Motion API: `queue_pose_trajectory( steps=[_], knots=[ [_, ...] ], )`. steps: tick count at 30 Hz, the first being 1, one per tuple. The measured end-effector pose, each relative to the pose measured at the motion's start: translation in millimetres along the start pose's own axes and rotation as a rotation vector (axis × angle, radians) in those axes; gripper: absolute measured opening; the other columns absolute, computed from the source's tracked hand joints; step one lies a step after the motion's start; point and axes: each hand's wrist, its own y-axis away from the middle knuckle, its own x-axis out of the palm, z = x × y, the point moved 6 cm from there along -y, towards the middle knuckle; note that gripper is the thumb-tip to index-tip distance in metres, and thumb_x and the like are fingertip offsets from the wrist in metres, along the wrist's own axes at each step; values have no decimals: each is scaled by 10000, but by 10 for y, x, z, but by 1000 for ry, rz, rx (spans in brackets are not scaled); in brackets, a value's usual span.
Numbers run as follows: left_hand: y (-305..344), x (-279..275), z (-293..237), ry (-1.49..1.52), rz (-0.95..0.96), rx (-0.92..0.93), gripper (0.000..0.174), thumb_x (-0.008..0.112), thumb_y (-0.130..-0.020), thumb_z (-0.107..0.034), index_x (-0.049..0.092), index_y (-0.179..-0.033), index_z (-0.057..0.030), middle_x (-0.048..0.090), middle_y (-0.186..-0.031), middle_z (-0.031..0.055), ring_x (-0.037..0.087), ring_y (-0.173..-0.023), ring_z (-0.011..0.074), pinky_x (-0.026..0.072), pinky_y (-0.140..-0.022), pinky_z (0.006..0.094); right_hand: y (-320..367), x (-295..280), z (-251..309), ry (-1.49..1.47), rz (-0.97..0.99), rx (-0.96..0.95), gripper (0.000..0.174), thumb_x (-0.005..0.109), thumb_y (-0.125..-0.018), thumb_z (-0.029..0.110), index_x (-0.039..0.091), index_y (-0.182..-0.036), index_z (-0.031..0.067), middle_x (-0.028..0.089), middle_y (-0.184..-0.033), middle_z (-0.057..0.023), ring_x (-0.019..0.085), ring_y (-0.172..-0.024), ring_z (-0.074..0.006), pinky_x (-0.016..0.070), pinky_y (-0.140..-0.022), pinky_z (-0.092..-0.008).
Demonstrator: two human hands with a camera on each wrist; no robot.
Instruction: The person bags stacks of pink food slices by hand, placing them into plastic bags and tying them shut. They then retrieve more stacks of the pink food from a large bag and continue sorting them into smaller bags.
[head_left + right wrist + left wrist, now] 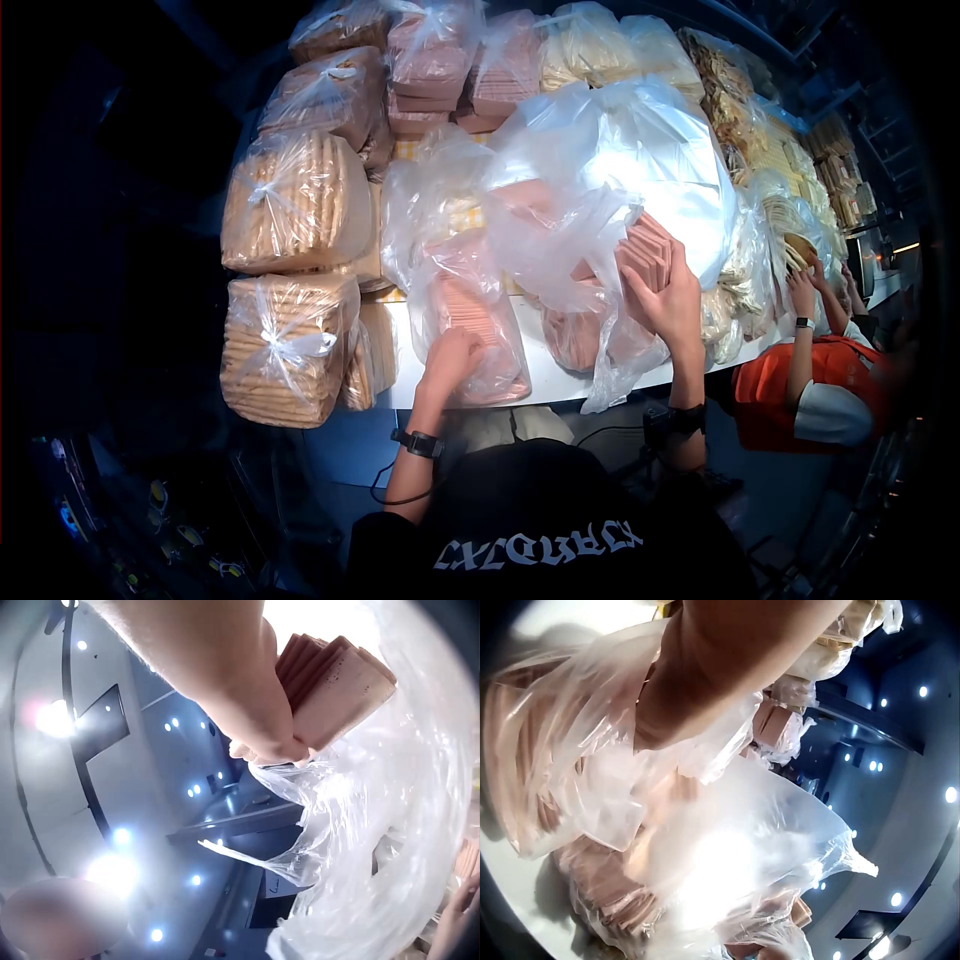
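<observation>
Pink handful in the right hand, left hand at the neighbouring stack

Far left: tied bags of tan slices (300, 205) at the end of the table (405, 345); plastic drawn snug, which probably keeps the slices squared in their blocks; behind, tied bags of pink slices (430, 65) sit further back, likely so the front edge serves for handling.

Centre-left: a pink stack (465, 300) lies in loose clear plastic near the front edge, presumably for a short reach; the left hand (455, 355) is at this stack; fingertips hidden in both the head and left wrist views, so I cannot tell whether they pinch the slices or merely steady them.

Centre-right: the right hand (660, 300) grips a handful of pink slices (650, 245), upright and slightly fanned; held low, leaving the far ends free, perhaps so the pieces stay together without bending; the handful is up off the table, beside loose plastic (580, 245); a puffed clear bag (660, 150) stands behind, contents lost in glare; another bag of pink pieces (570, 340) lies below, close to the edge.

Far right: a person in a red vest (815, 385) works at the same table, one hand (803, 293) near pale slices; grip too small to judge.
</observation>
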Motion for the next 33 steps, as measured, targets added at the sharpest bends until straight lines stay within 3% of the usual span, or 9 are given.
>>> queue_pose_trajectory(
  steps=[4,7,11,14,17,20,24,27,33],
  knots=[
    [312,148,-259,265,662,-79,143,613,-843,-181,704,-851,-71,649,-1011,173,610,-940,367,490,-793,434,-41,315,-96,209,293,-354,523,775,-751,216,542,-1190,54,668,-993,-162,635,-932,-373,512,-805,-399],
    [423,89,-371,258,733,-171,206,609,-853,-214,690,-909,-33,654,-1048,193,607,-943,379,488,-812,415,-1,544,-177,314,496,-268,553,779,-721,254,551,-1191,73,669,-1004,-148,630,-959,-347,507,-806,-406],
    [94,-282,-640,350,51,19,479,691,-839,-232,545,-1243,-21,617,-1168,225,610,-1026,376,484,-911,400,7,960,-402,446,320,-440,543,784,-724,288,556,-1146,32,676,-1005,-161,626,-939,-385,486,-843,-447],
    [-127,-660,-1055,337,-297,14,765,750,-816,-203,339,-1442,-46,589,-1244,254,609,-1094,375,468,-975,413,1,1022,-407,414,525,-260,529,743,-780,308,546,-1178,21,659,-1056,-210,616,-970,-407,473,-873,-455],
    [-462,-400,-1110,434,-209,-45,888,738,-813,-260,222,-1492,-12,554,-1265,291,575,-1144,428,455,-985,445,112,1252,-849,514,810,-130,587,697,-824,417,514,-1274,87,671,-1059,-176,630,-978,-390,478,-866,-463],
    [-696,-119,-1157,540,-111,-153,921,719,-822,-312,184,-1491,27,569,-1239,314,582,-1132,448,461,-970,460,185,1055,-788,-232,735,27,526,679,-833,416,594,-1196,45,694,-1022,-196,653,-973,-354,482,-862,-419],
    [-901,82,-1162,515,-139,-176,915,688,-834,-345,177,-1479,56,614,-1165,327,617,-1076,450,479,-947,460,-33,1058,-953,89,797,43,422,688,-822,378,686,-1032,12,707,-887,-188,682,-879,-265,494,-791,-382],
    [-1040,222,-1108,608,-75,-218,932,682,-830,-353,164,-1472,82,616,-1183,299,646,-1056,392,519,-883,427,-16,846,-1035,-38,783,539,375,691,-824,350,707,-944,-5,686,-746,-146,673,-717,-196,507,-668,-366],
    [-1149,432,-1179,1012,87,-506,1015,682,-848,-394,39,-1523,9,586,-1214,242,643,-1002,284,558,-680,326,6,1177,-1806,-183,899,29,386,696,-840,328,696,-873,-56,665,-692,-90,599,-557,-152,485,-550,-330]
  ],
)
